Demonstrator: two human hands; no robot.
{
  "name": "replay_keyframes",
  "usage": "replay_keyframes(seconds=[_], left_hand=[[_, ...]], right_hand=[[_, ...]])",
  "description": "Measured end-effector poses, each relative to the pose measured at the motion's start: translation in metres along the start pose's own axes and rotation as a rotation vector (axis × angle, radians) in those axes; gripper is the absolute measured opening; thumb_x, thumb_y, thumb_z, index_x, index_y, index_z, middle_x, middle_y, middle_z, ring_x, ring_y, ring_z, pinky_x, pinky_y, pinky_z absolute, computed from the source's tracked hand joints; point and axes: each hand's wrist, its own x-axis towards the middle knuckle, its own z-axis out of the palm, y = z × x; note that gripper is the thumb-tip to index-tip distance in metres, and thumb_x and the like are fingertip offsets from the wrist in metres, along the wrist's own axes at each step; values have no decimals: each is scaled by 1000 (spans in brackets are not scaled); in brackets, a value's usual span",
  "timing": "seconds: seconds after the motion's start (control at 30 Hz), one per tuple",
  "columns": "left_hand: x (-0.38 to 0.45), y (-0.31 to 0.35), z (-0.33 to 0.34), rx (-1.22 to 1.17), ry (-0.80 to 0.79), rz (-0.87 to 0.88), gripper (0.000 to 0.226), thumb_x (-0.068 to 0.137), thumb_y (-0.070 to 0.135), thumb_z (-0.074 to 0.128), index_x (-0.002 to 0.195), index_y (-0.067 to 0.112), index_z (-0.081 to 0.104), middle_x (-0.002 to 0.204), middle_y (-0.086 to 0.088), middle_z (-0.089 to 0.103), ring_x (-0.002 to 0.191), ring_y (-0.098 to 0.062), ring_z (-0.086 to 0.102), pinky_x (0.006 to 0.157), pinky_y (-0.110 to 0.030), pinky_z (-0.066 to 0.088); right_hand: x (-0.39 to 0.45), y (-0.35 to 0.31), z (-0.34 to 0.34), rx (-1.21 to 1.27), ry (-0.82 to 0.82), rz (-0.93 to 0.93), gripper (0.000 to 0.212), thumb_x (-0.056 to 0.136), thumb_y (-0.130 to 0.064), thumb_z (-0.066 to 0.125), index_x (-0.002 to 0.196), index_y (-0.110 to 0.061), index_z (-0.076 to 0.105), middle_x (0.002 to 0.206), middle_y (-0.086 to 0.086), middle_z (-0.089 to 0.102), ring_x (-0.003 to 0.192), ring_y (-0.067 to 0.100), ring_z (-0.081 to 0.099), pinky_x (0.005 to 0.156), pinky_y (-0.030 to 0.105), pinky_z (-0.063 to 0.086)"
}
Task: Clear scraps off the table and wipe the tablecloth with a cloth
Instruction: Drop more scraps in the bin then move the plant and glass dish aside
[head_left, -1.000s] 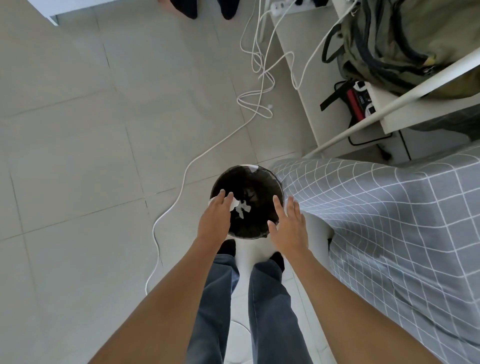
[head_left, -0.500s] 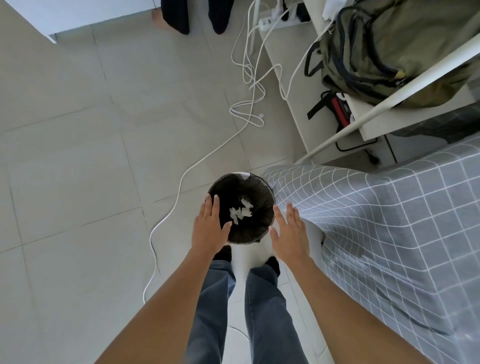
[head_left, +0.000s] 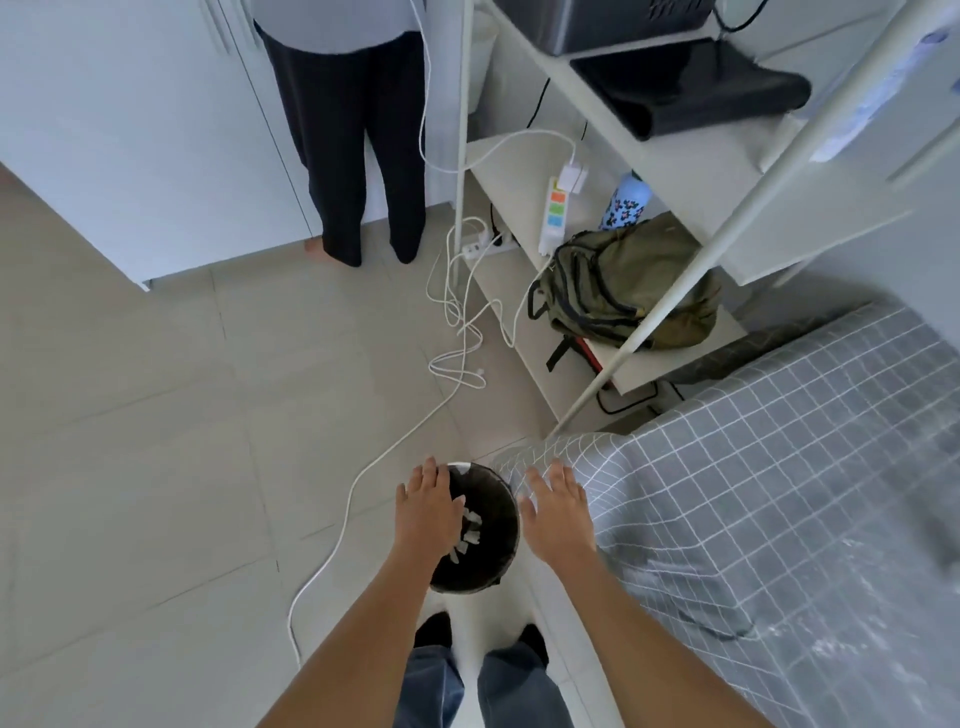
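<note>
White paper scraps (head_left: 469, 530) lie strewn lengthwise away from the person inside the upright black-lined bin (head_left: 493, 551) on the floor, just beside the checked tablecloth (head_left: 779, 519) draping the worktop's corner, while the left hand (head_left: 427, 506) and right hand (head_left: 557, 512) hover apart, fingers spread and empty, above its rim.

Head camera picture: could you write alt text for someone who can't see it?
Seen from above, a person's open left hand and right hand hover over a black-lined bin holding white scraps, beside a table under a grey checked tablecloth. Behind, a white cable crosses the tiled floor toward shelves holding a green backpack; another person's legs stand nearby.
</note>
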Motion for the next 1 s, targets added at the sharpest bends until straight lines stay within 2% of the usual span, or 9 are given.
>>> replay_keyframes(seconds=[0.23,0.4,0.53,0.83,1.0], left_hand=[[-6,40,-57,129,45,184,57,101,33,30,151,11,11,160,-9,2,147,-24,6,117,-43,12],[-7,88,-87,191,89,290,56,101,33,34,149,11,17,159,-8,7,146,-25,10,116,-42,16],[-15,145,-94,249,119,393,57,101,32,34,150,10,15,159,-8,7,146,-25,8,118,-45,15],[-68,292,-54,339,144,663,58,101,32,35,150,9,14,158,-8,12,145,-23,13,115,-40,23],[-109,362,-7,381,80,758,59,102,34,34,151,10,11,159,-9,7,146,-25,8,118,-46,15]], right_hand=[[-32,13,-56,17,97,83,55,101,-35,32,151,-20,15,159,15,3,147,30,0,118,43,8],[-56,52,-84,67,164,201,54,102,-34,32,151,-23,13,159,15,3,147,30,1,119,43,7],[-84,96,-100,94,234,327,54,101,-33,35,151,-24,15,159,16,4,146,32,2,118,45,6],[-170,229,-114,179,325,567,55,102,-35,33,151,-24,13,159,16,2,147,31,0,118,45,7],[-224,292,-93,207,324,679,54,102,-36,33,151,-24,13,159,16,0,146,32,0,118,45,8]])
